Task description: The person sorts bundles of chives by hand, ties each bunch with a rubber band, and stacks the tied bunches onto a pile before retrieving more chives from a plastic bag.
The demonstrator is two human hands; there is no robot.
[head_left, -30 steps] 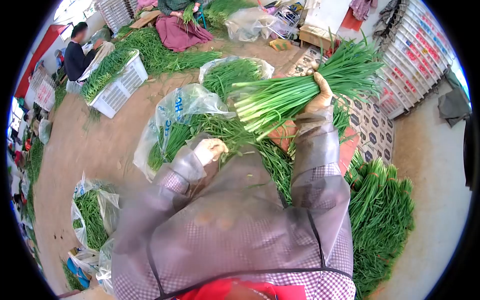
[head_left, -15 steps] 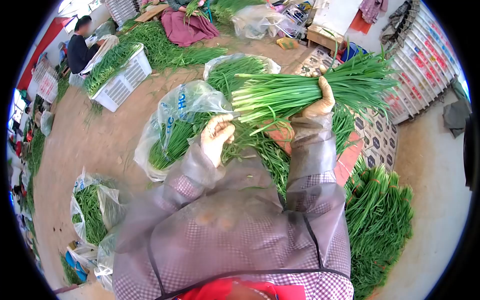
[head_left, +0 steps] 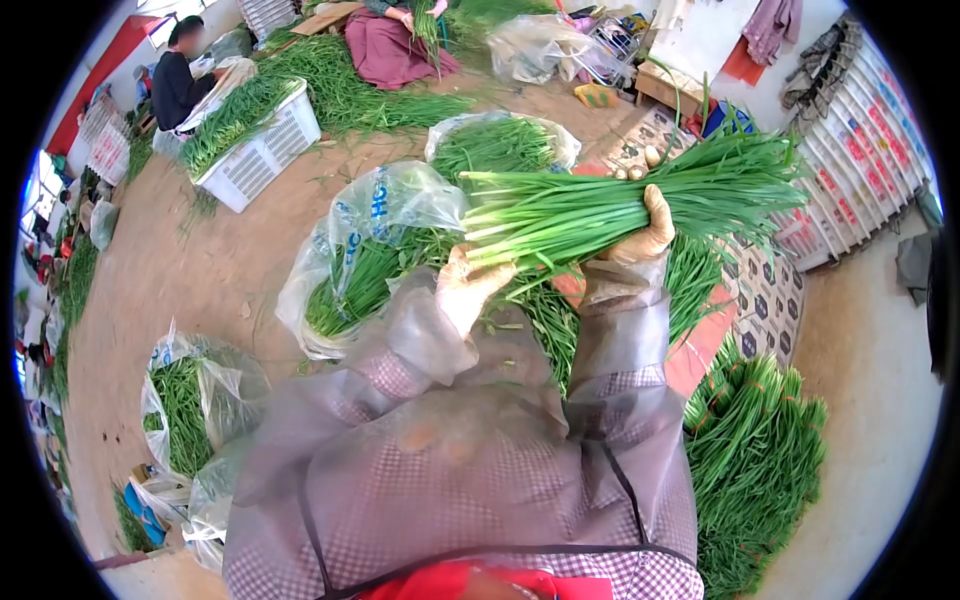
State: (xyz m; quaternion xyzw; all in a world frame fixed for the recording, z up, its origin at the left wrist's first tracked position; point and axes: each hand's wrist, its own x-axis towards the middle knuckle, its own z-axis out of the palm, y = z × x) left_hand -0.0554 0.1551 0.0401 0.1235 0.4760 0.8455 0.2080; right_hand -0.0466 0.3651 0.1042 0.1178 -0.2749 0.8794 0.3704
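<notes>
A thick bundle of long green stalks (head_left: 570,215) lies across the upper middle, pale ends to the left and leaves to the right. My right hand (head_left: 645,232) is closed around its middle from below, thumb up over the stalks. At the lower pale ends, my left hand (head_left: 472,290) has its thumb and fingers on either side of the stalk tips, pinching them. Both hands look gloved. Small round pale items (head_left: 652,157) show just behind the bundle.
Open plastic bags of greens (head_left: 350,280) (head_left: 180,400) stand ahead and at the left. Tied bundles (head_left: 755,460) are piled at the right. Farther off are a white crate (head_left: 262,150), a pile of greens (head_left: 340,85), a seated person (head_left: 180,80) and another person's hands (head_left: 408,18).
My left hand has risen from below and moved right to the pale stalk ends. The bundle, still in my right hand, now lies more level and a little lower in view.
</notes>
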